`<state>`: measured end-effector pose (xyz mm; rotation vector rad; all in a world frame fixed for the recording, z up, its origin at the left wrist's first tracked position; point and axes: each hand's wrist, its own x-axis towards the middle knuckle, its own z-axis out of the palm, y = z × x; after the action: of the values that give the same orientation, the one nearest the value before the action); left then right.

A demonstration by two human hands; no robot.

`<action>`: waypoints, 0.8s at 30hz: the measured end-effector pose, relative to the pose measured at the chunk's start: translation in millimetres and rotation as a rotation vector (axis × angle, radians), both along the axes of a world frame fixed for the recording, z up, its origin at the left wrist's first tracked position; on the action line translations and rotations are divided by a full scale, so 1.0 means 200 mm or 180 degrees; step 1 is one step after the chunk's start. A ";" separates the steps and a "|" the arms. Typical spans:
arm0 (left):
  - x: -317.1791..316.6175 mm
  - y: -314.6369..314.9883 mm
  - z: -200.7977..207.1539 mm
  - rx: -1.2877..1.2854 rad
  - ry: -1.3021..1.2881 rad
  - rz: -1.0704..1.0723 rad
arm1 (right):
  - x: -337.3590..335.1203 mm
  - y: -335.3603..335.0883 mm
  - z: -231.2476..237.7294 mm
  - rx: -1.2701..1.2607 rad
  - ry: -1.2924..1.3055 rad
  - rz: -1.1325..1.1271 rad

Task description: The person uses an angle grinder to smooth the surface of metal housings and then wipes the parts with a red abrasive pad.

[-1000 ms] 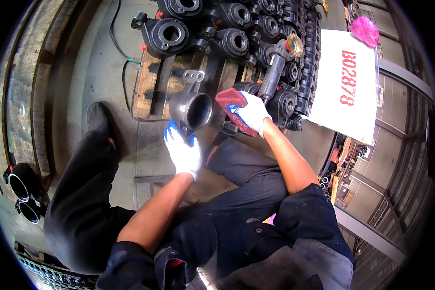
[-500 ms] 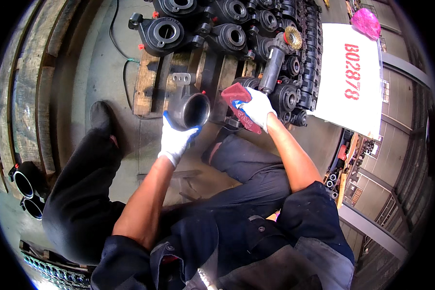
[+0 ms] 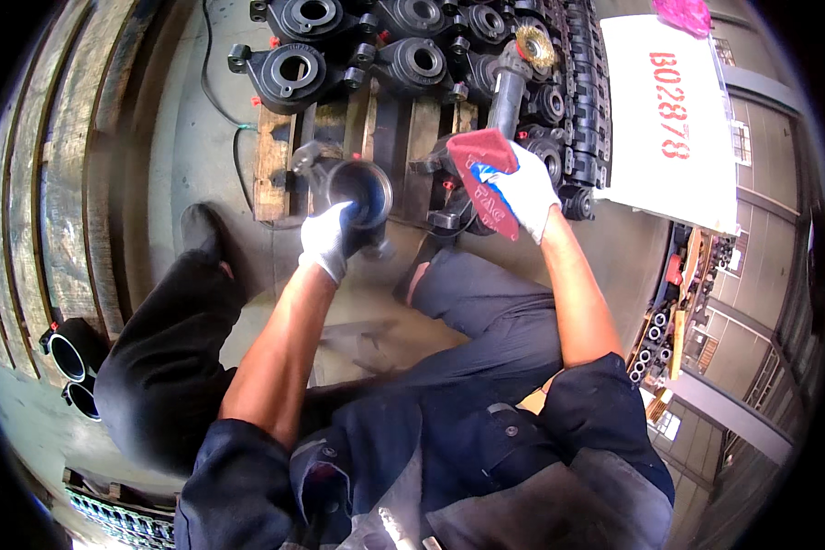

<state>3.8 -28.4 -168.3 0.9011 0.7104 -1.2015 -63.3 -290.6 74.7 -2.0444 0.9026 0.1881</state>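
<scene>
A pallet (image 3: 64, 220) runs down the left edge of the frame. Rows of black castings (image 3: 399, 64) fill the upper centre, and a white board (image 3: 640, 119) stands upper right. Two dark rings (image 3: 81, 341) sit lower left. The grinder (image 3: 505, 103) lies among the castings, right of upper centre, its lower end just by the right glove.

The part, a dark ring with a lug (image 3: 376, 197), is left of centre, its mouth facing up and right. It is blurred, and whether anything supports it from below cannot be told.

The red pad (image 3: 481, 194), right of centre, is apart from the part. The right hand (image 3: 527, 192) grips it along one side; the left hand (image 3: 325, 240) grasps the part at its lower left, fingers over the rim.

With only one hand seen on it, the part could twist or drop if the gloved grip slips. The right hand might nudge the grinder, being so near, and shift it. The wire wheel (image 3: 534, 46) could snag a glove reaching higher.
</scene>
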 end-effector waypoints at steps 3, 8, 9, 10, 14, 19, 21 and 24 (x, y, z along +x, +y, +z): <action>-0.07 -0.16 0.14 -0.0584 0.0984 0.0936 | -0.08 -0.05 0.03 -0.0066 -0.0047 -0.0204; -0.10 -0.31 0.21 -0.0456 0.0585 0.0789 | -0.11 -0.04 0.08 0.0000 -0.0107 -0.0268; -0.12 -0.34 0.21 -0.0362 0.0623 0.0820 | -0.11 -0.04 0.09 -0.0037 -0.0103 -0.0266; -0.14 -0.36 0.21 -0.0269 0.0660 0.0849 | -0.12 -0.05 0.10 -0.0075 -0.0100 -0.0265; -0.24 -0.37 0.10 -0.0268 0.0651 0.0548 | -0.15 -0.04 0.09 -0.0181 -0.0275 -0.0197; -0.27 -0.36 0.13 -0.0197 0.0772 0.0593 | -0.25 -0.12 0.09 -0.0001 -0.0413 -0.0634; -0.24 -0.34 0.10 -0.0174 0.0755 0.0596 | -0.27 -0.13 0.07 -0.0003 -0.0622 -0.0749; -0.17 -0.27 0.04 -0.0178 0.0553 0.0368 | -0.27 -0.20 0.06 -0.0059 -0.0706 -0.0936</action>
<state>-29.3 -82.9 -160.0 0.7054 0.8526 -1.2000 -117.1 -330.8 86.4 -1.8779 1.0515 -0.2036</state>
